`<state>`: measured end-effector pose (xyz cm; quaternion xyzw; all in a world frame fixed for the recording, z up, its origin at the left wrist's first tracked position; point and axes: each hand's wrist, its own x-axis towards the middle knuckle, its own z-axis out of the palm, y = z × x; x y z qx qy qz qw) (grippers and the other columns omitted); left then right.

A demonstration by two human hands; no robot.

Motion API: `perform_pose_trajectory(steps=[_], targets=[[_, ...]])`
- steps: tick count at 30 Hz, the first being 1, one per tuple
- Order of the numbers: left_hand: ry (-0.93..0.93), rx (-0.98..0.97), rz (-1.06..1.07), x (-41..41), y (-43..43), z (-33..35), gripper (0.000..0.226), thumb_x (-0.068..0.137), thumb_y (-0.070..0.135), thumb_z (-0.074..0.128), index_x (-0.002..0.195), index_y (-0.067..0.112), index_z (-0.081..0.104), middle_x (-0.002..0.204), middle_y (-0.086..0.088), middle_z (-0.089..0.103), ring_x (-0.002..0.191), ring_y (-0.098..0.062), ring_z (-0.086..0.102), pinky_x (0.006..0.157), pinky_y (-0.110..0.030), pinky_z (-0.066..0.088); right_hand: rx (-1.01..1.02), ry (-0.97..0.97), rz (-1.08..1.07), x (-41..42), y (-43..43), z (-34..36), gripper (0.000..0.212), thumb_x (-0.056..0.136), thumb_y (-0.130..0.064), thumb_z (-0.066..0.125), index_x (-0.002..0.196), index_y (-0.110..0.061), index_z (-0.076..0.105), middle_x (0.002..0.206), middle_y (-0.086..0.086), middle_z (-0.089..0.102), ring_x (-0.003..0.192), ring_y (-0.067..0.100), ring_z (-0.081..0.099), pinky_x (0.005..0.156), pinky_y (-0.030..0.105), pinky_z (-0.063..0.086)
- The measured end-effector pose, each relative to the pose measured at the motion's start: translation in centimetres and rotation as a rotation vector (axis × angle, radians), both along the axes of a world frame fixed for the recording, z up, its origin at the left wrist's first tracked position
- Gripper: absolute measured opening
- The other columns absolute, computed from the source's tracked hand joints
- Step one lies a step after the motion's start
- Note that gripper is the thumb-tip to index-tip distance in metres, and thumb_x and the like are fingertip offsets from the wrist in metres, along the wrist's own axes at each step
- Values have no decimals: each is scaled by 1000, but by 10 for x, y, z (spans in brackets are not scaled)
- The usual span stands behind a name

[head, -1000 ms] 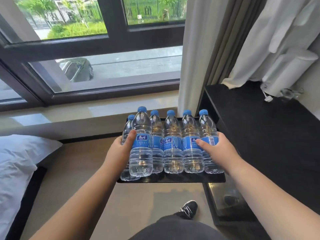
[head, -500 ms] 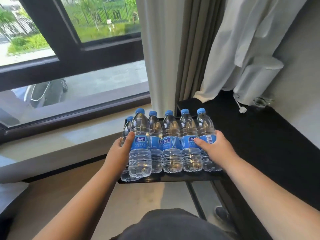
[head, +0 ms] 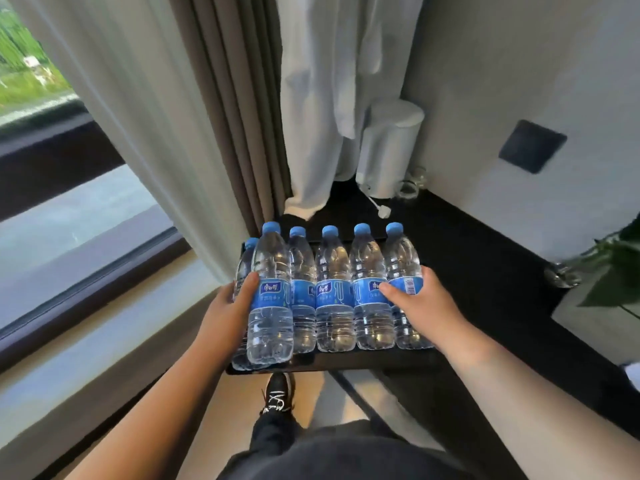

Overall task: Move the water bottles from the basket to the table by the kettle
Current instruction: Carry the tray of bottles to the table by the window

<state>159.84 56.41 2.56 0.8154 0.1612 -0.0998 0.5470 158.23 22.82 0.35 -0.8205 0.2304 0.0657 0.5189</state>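
Several clear water bottles [head: 334, 299] with blue caps and blue labels stand in a row on a flat black basket [head: 363, 361]. I carry it in front of me at the near left corner of the black table [head: 485, 271]. My left hand [head: 228, 306] grips the left end, thumb across the front-left bottle [head: 270, 306]. My right hand [head: 420, 306] grips the right end, thumb over the rightmost bottle [head: 403, 271]. A white kettle [head: 389, 150] stands at the table's far corner, partly behind a white cloth.
Grey curtains [head: 214, 116] and a white hanging cloth [head: 322, 98] hang beyond the bottles. A white plug [head: 383, 212] and a glass [head: 410, 187] lie by the kettle. A green plant [head: 616, 271] stands at the right. The window sill [head: 86, 341] runs along the left; my shoe [head: 277, 393] is below.
My view has swung right, from the window toward the table corner and kettle. Both hands keep the same grip, and the bottles are now nearer the table.
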Motion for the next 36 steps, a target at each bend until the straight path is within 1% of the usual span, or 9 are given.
perform_pose_trajectory(steps=[5, 10, 14, 19, 22, 25, 31, 34, 36], targets=[[48, -78, -190, 67, -27, -12, 85, 79, 88, 53, 136, 26, 61, 113, -4, 79, 98, -19, 77, 94, -45, 61, 23, 28, -197, 7, -18, -6, 69, 75, -57, 86, 129, -33, 50, 108, -12, 71, 90, 4, 71, 70, 27, 56], [49, -111, -416, 133, -57, -15, 52, 77, 80, 55, 110, 42, 61, 88, 26, 78, 80, 1, 77, 63, -18, 61, 4, 72, -396, 8, -23, -15, 73, 76, -60, 84, 131, -30, 47, 112, -11, 68, 95, 7, 68, 74, 29, 52], [72, -135, -564, 171, -75, -29, 61, 73, 81, 58, 116, 38, 64, 96, 16, 81, 86, -6, 79, 72, -25, 60, 45, 93, -547, 2, -20, -22, 79, 75, -60, 85, 136, -30, 45, 109, -15, 67, 86, 1, 68, 60, 17, 48], [127, -128, -819, 202, -99, -53, 72, 80, 86, 58, 127, 32, 64, 106, 8, 81, 96, -11, 78, 86, -35, 60, 99, 173, -749, -17, -12, -40, 78, 76, -55, 87, 135, -27, 45, 109, -11, 66, 92, 8, 67, 65, 25, 48], [65, -72, -954, 207, -116, -66, 75, 79, 86, 52, 120, 27, 70, 104, 8, 81, 97, -8, 77, 90, -34, 57, 130, 210, -853, -34, -6, -50, 77, 77, -50, 88, 137, -25, 45, 112, -7, 67, 95, 13, 68, 69, 30, 50], [58, -71, -1025, 205, -131, -81, 71, 82, 83, 52, 111, 22, 74, 100, 0, 82, 96, -16, 78, 96, -48, 58, 142, 250, -930, -50, -5, -57, 76, 78, -50, 88, 136, -21, 48, 109, -6, 68, 92, 13, 68, 66, 29, 48], [49, -30, -1106, 197, -157, -101, 67, 75, 96, 48, 97, 38, 74, 93, 2, 81, 88, -14, 78, 90, -49, 61, 137, 294, -941, -71, -16, -69, 57, 80, -51, 85, 125, -21, 65, 105, -7, 75, 92, 12, 72, 69, 29, 51], [88, -30, -1095, 191, -162, -104, 73, 78, 95, 46, 99, 32, 76, 93, 3, 82, 88, -12, 78, 90, -46, 61, 152, 303, -928, -73, -26, -71, 64, 79, -53, 85, 128, -21, 59, 106, -7, 73, 92, 13, 71, 65, 28, 49], [149, -34, -1078, 186, -161, -104, 75, 80, 94, 47, 101, 28, 77, 96, 1, 82, 90, -15, 79, 93, -47, 60, 161, 310, -908, -71, -34, -72, 69, 79, -52, 86, 131, -20, 54, 109, -5, 72, 94, 16, 71, 72, 33, 54]])
